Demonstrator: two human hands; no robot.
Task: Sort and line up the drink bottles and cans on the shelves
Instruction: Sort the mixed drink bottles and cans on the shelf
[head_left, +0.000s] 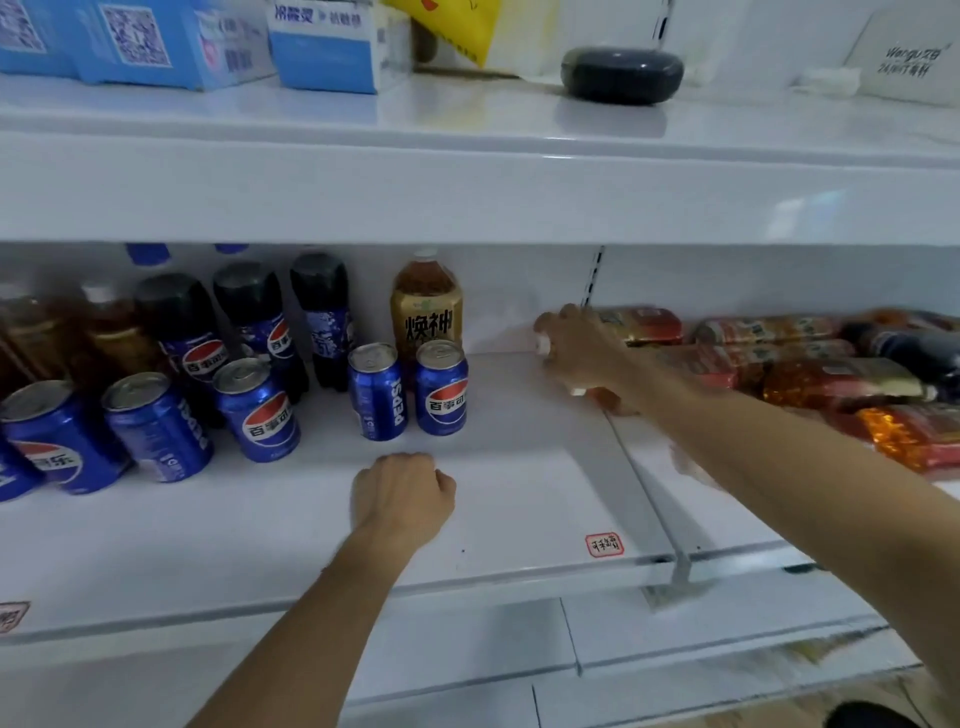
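On the middle shelf (519, 499) stand several blue Pepsi cans (440, 387) in front, dark Pepsi bottles (257, 317) behind them, and a gold-labelled tea bottle (427, 301). More brown tea bottles (111, 325) are at the far left. To the right lies a pile of red-labelled tea bottles (727, 366) on their sides. My right hand (576, 348) reaches into this pile and grips the white-capped neck of one lying bottle (647, 326). My left hand (402, 493) rests on the bare shelf as a loose fist, holding nothing.
The upper shelf (467, 171) carries blue-and-white cartons (332, 44), a yellow bag (452, 26) and a dark oval case (622, 75). A metal divider (649, 499) splits the middle shelf. A dark cola bottle (914, 348) lies among the red ones.
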